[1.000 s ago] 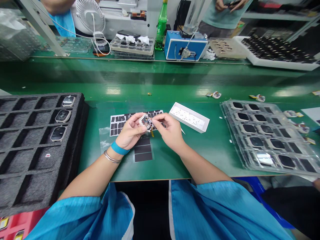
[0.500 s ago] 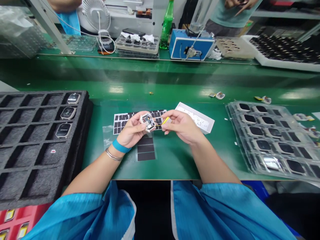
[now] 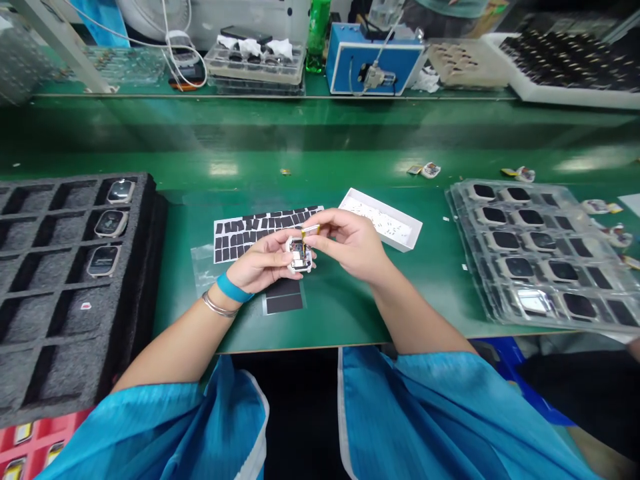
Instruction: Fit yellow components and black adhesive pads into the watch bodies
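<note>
My left hand [image 3: 264, 261] grips an opened smartwatch case [image 3: 300, 256] by its edges, with the circuit board inside facing up. In my right hand [image 3: 349, 241], thumb and fingers pinch a small yellow-edged battery [image 3: 311, 231], held just above the far edge of the case. Its wire runs down into the case. Beneath and behind my hands lies a white sheet of black adhesive pieces [image 3: 231, 241]. Nearer the front, a clear strip with larger black rectangles [image 3: 284, 303] is partly covered by my left hand.
A white box of small parts [image 3: 400, 231] sits beyond my right hand. To the left is a grey foam tray [image 3: 53, 250] holding several watches; to the right, stacked clear trays [image 3: 543, 257] with watch screens. Loose watch parts [image 3: 431, 171] lie farther back, below a shelf with a blue device [image 3: 375, 63].
The battery has gone from beside the case, on its stretched wire, to just over its far edge, tilted up. The case has turned in my left hand. The camera view has shifted.
</note>
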The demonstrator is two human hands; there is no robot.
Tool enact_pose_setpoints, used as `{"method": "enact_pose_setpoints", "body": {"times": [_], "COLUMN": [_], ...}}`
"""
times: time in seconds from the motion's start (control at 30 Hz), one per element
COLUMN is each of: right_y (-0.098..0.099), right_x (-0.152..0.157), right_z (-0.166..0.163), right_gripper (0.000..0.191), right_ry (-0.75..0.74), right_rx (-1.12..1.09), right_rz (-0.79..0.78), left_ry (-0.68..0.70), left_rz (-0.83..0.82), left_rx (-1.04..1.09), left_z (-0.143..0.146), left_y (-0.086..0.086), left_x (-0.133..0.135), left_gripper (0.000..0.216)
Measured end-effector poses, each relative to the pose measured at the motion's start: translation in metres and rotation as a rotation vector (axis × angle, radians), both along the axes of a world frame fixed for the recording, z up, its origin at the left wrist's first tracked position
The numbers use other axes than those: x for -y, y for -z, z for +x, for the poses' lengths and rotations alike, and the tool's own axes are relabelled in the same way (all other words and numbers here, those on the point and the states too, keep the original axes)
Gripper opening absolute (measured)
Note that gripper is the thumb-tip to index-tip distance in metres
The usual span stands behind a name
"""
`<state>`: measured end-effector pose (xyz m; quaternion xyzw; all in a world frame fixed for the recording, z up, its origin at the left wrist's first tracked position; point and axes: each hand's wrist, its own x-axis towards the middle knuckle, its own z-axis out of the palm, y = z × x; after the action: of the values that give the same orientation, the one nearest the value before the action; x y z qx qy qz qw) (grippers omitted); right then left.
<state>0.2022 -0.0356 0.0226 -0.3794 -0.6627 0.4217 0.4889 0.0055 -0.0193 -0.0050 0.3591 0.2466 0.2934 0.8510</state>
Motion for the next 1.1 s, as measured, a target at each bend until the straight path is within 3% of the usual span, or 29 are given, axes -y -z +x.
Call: {"method": "enact_pose_setpoints", "body": {"times": [0.17, 0.33, 0.57, 0.73, 0.83, 0.9, 1.0, 1.1], "right_y": [-0.005, -0.011, 0.002, 0.009, 0.018, 0.028, 0.041, 0.052], "right_x": [0.003, 0.005, -0.002, -0.005, -0.019, -0.032, -0.049, -0.055], "right_z": [0.004, 0.008, 0.004, -0.003, 0.005, 0.017, 0.033, 0.036], "right_gripper": [0.022, 0.024, 0.022, 0.009, 0.017, 0.018, 0.011, 0.013], "right_ry": [0.116, -0.052, 0.021, 0.074, 0.102, 0.210, 0.357, 0.413], "right_rx": [0.126, 0.054, 0.129, 0.327, 0.252, 0.252, 0.462, 0.644], "right_rz": [0.082, -0.044, 0.036, 0.148, 0.044, -0.049, -0.101, 0.019], "left_ry": [-0.041, -0.032, 0.023, -0.082, -0.141, -0.227, -0.381, -0.461], "left_rz": [-0.009, -0.039, -0.096, -0.048, -0.055, -0.090, -0.146, -0.138], "left_rx": [-0.025, -0.012, -0.059, -0.208, -0.279, -0.286, -0.238, -0.151], "left_z": [0.000, 0.000, 0.004, 0.011, 0.014, 0.016, 0.023, 0.035], "left_y": [0.001, 0.001, 0.000, 0.000, -0.001, -0.005, -0.011, -0.013], "left_x": [-0.003, -0.004, -0.003, -0.001, -0.001, -0.007, -0.023, -0.042], "left_gripper": [0.045, 0.042, 0.030, 0.019, 0.015, 0.014, 0.016, 0.019]}}
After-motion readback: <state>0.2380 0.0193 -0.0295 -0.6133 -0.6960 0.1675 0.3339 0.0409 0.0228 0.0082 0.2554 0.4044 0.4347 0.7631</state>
